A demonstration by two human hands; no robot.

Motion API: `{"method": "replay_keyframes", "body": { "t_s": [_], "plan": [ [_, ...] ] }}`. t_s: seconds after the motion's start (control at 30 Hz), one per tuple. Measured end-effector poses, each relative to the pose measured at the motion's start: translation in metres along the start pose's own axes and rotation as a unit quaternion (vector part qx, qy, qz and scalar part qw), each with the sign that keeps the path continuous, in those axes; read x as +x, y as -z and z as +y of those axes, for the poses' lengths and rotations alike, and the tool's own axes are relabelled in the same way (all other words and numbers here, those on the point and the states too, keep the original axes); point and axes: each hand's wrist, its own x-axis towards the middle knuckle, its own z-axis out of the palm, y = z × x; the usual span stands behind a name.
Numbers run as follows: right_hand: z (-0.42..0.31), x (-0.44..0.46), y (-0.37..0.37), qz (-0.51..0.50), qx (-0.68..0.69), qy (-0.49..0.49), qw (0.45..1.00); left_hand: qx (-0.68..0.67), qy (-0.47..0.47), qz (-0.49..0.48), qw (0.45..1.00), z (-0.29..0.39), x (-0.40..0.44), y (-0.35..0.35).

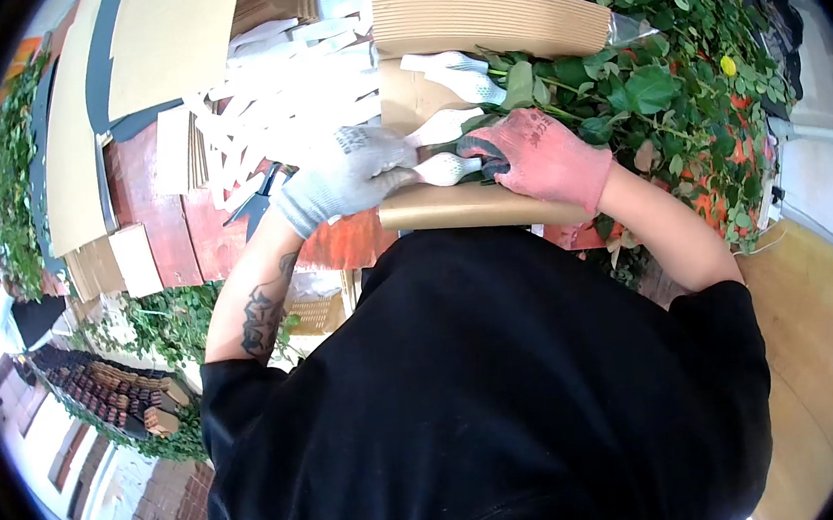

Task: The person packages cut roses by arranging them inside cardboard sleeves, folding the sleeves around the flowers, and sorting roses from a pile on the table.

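My left hand (354, 166), in a pale grey-white glove, has its fingers closed at the ends of two white net-covered flower heads (448, 168). My right hand (536, 150), in a pink glove with dark fingertips, is closed around the stems just behind those heads. Two more netted heads (465, 82) lie farther up on the brown cardboard (407, 92). The near edge of the cardboard (491, 206) curls up in front of my hands. Green leafy stems (649, 91) stretch off to the right.
Corrugated cardboard (484, 16) lies beyond the hands. Many white net sleeves (293, 92) are spread at the left on the red table (148, 194), near dark scissors-like handles (258, 200) and large cardboard sheets (170, 44). Another person (16, 320) is at the far left.
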Motion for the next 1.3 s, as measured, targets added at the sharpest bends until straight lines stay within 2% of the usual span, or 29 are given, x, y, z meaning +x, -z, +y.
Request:
{"method": "replay_keyframes", "body": {
  "t_s": [0.07, 0.2, 0.27, 0.33, 0.4, 0.47, 0.5, 0.53, 0.6, 0.63, 0.67, 0.73, 0.83, 0.87, 0.97, 1.0, 1.07, 1.1, 1.13, 1.2, 1.23, 1.3],
  "plan": [
    [0.000, -0.001, -0.002, 0.005, 0.022, -0.017, 1.000, -0.017, -0.019, 0.012, 1.000, -0.003, -0.006, 0.006],
    [0.008, -0.003, -0.014, 0.059, 0.017, 0.005, 0.998, -0.033, 0.117, -0.014, 0.992, 0.001, -0.035, 0.029],
    [0.002, 0.001, -0.001, -0.023, 0.040, -0.019, 0.999, 0.160, 0.210, 0.014, 0.964, 0.003, -0.056, 0.046],
    [0.003, 0.002, -0.004, -0.010, 0.006, -0.010, 1.000, 0.167, 0.224, 0.088, 0.956, 0.046, -0.034, 0.051],
    [0.001, 0.001, -0.002, -0.007, -0.035, 0.011, 0.999, 0.113, 0.097, 0.069, 0.986, 0.090, -0.006, 0.035],
    [-0.004, -0.007, 0.005, 0.024, -0.071, 0.036, 0.997, 0.103, 0.067, 0.006, 0.992, 0.096, 0.010, 0.010],
    [-0.006, -0.010, 0.010, 0.088, -0.115, 0.098, 0.985, 0.103, 0.076, 0.019, 0.992, 0.093, 0.008, 0.003],
    [-0.010, -0.009, 0.016, 0.081, -0.119, 0.108, 0.984, 0.075, 0.092, 0.018, 0.993, 0.089, 0.008, -0.003],
    [-0.022, -0.006, 0.032, 0.114, -0.085, 0.053, 0.988, 0.041, 0.114, 0.020, 0.992, 0.086, 0.008, -0.006],
    [-0.014, -0.003, 0.019, 0.259, -0.156, 0.093, 0.949, 0.036, 0.120, 0.004, 0.992, 0.089, 0.009, -0.003],
    [-0.014, 0.004, 0.022, 0.232, -0.192, 0.062, 0.952, 0.033, 0.124, -0.013, 0.992, 0.090, 0.008, -0.002],
    [-0.013, 0.010, 0.016, 0.126, -0.181, 0.016, 0.975, 0.053, 0.102, 0.006, 0.993, 0.086, 0.005, -0.006],
    [-0.014, 0.002, 0.005, 0.083, -0.185, -0.010, 0.979, 0.040, 0.097, 0.053, 0.993, 0.086, -0.001, -0.012],
    [-0.013, 0.001, 0.007, 0.080, -0.186, -0.007, 0.979, 0.040, 0.101, 0.055, 0.993, 0.088, -0.001, -0.011],
    [-0.014, 0.001, 0.011, 0.165, -0.207, 0.086, 0.961, 0.029, 0.107, 0.054, 0.992, 0.089, 0.000, -0.014],
    [-0.012, 0.003, 0.009, 0.165, -0.208, 0.083, 0.960, 0.022, 0.112, 0.053, 0.992, 0.088, 0.000, -0.015],
    [-0.007, 0.007, 0.001, 0.117, -0.191, 0.053, 0.973, 0.027, 0.106, 0.047, 0.993, 0.088, 0.001, -0.012],
    [-0.007, 0.009, 0.004, 0.035, -0.170, 0.029, 0.984, 0.034, 0.102, 0.044, 0.993, 0.087, 0.002, -0.009],
    [-0.004, 0.008, 0.002, 0.037, -0.169, 0.027, 0.985, 0.034, 0.100, 0.041, 0.994, 0.083, 0.002, -0.003],
    [0.000, 0.001, -0.003, 0.083, -0.208, 0.091, 0.970, -0.050, 0.179, 0.117, 0.976, 0.067, 0.004, 0.012],
    [-0.001, 0.001, -0.003, 0.084, -0.208, 0.087, 0.971, 0.025, 0.165, 0.163, 0.972, 0.062, 0.008, 0.014],
    [-0.004, 0.003, 0.000, 0.031, -0.203, 0.060, 0.977, 0.063, 0.139, 0.135, 0.979, 0.037, 0.012, 0.005]
  ]
}}
